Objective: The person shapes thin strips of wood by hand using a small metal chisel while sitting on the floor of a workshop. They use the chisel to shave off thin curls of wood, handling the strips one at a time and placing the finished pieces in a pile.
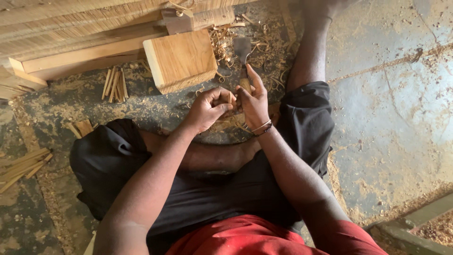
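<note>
Soft even daylight, sharp focus

The left hand hides most of a small wood piece. The chisel handle disappears inside the right hand. The outstretched foot is cut off at the top edge.

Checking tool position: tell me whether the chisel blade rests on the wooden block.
No: the flat metal chisel blade points at the floor shavings beside the rectangular light wooden block.

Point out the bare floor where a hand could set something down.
Freest: the floor right of the right hand and its chisel. Crowded: shavings beside the wood block, small sticks left of it, planks behind.
</note>
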